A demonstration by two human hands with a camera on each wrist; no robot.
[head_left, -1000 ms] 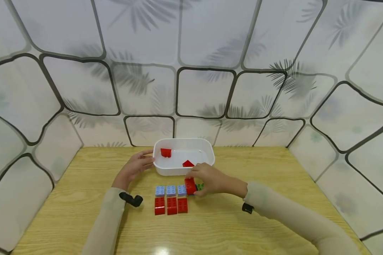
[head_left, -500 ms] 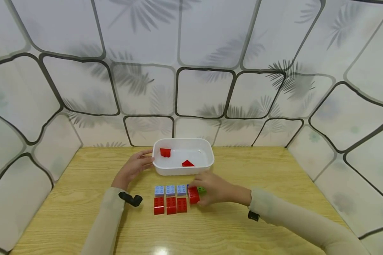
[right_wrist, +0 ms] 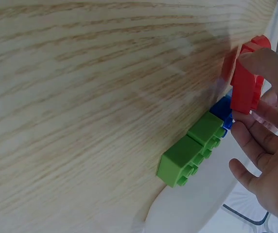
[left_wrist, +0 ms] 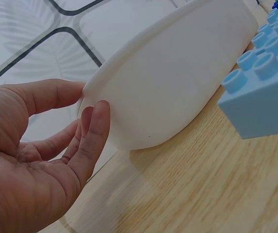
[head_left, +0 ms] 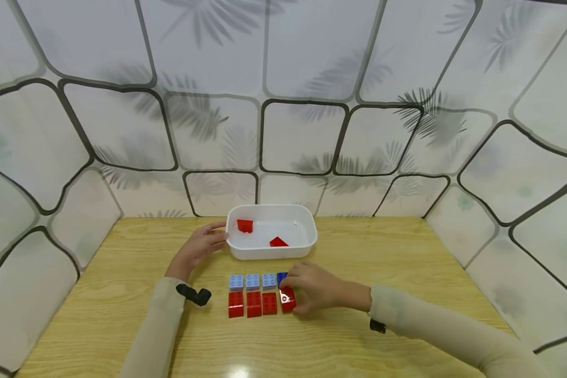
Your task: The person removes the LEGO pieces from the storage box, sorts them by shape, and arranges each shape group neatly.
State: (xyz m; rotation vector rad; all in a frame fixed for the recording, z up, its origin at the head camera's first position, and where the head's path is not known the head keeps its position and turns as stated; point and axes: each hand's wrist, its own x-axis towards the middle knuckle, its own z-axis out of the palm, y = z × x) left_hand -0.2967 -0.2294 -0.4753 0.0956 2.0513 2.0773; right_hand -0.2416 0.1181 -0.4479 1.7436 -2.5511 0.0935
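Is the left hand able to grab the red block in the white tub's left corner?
Probably yes. The left hand rests against the white tub right beside that red block, and nothing covers the tub's open top.

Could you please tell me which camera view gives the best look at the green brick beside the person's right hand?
The right wrist view: the green brick shows whole there, lying on the wood next to a dark blue brick, close to the right hand. In the head view that hand covers it completely. The left wrist view misses it, showing only the white tub and light blue bricks.
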